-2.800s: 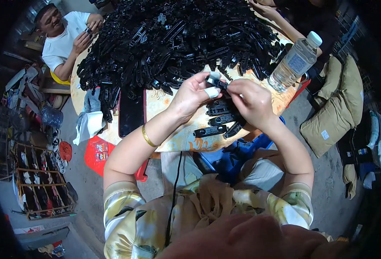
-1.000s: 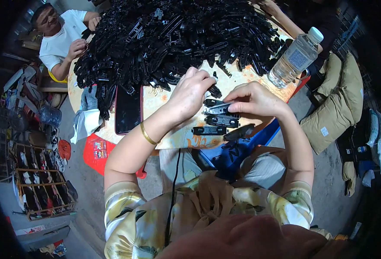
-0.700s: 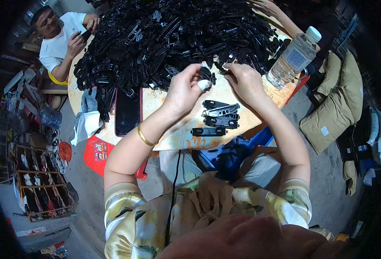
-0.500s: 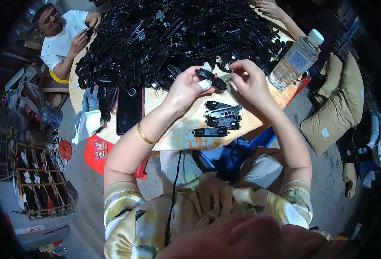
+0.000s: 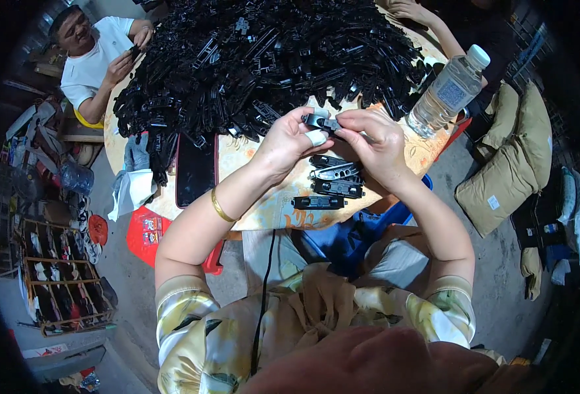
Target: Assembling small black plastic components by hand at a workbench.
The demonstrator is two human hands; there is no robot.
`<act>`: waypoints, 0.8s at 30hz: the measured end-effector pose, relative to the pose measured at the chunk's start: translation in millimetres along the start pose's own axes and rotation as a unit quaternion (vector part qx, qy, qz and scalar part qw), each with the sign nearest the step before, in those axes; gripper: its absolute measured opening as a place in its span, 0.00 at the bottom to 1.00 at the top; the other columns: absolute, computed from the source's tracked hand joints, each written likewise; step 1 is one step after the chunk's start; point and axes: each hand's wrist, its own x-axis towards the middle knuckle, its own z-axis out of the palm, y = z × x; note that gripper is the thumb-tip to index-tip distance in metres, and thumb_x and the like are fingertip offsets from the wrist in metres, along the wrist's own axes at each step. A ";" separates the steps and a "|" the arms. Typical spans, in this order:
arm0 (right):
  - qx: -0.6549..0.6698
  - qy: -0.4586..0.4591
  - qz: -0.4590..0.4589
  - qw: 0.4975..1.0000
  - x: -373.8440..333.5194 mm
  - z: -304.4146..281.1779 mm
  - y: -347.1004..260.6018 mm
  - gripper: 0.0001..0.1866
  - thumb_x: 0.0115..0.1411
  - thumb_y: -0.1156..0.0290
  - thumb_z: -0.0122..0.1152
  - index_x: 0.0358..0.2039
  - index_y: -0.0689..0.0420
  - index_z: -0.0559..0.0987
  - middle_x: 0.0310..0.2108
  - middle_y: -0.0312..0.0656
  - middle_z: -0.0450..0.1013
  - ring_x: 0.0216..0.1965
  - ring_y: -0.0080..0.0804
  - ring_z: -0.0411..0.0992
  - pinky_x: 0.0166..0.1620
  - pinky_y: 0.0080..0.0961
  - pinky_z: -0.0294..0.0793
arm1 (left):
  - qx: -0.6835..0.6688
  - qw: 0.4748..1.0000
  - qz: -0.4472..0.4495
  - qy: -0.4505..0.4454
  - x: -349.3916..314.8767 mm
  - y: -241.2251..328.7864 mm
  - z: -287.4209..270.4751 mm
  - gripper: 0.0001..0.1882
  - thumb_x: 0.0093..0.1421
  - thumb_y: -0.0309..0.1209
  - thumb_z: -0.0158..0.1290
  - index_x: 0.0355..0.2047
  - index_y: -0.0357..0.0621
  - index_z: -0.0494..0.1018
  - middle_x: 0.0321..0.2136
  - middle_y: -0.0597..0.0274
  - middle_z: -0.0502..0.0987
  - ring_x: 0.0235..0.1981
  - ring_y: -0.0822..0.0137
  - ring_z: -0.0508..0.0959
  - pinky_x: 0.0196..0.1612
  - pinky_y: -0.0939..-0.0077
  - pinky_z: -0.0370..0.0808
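The fingers of the left hand (image 5: 280, 148) are closed on a small black plastic part (image 5: 319, 122), which they hold just above the tabletop (image 5: 278, 205), between the big pile and the near edge. A white wrap (image 5: 316, 138) covers the left thumb. The fingers and thumb of the right hand (image 5: 380, 143) pinch the right end of the same part.

Below the hands, toward the near edge, a few black parts lie in an overlapping stack (image 5: 336, 175); a single black piece (image 5: 319, 203) lies apart, closest to that edge. Beyond the hands, a heap of black parts (image 5: 263, 65) covers most of the far side. A dark flat device (image 5: 195, 172) lies left of the left forearm, and a white cloth (image 5: 133, 192) hangs over the left edge. A clear bottle with a white cap (image 5: 452, 94) stands by the right edge. Under the near edge is a blue bin (image 5: 324, 238). A person in a white shirt (image 5: 99, 56) sits at the far left edge, both hands near a small dark piece.
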 end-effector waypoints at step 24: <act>-0.097 -0.065 -0.197 0.973 7.3 -16.1 -10.6 0.13 0.41 0.76 0.67 0.31 0.59 0.78 0.34 0.40 0.76 0.41 0.44 0.72 0.41 0.34 0.74 | 0.025 0.993 -0.079 -0.079 -4.4 10.1 -4.4 0.10 0.63 0.29 0.44 0.41 0.35 0.68 0.26 0.59 0.74 0.20 0.76 0.74 0.18 0.88 0.71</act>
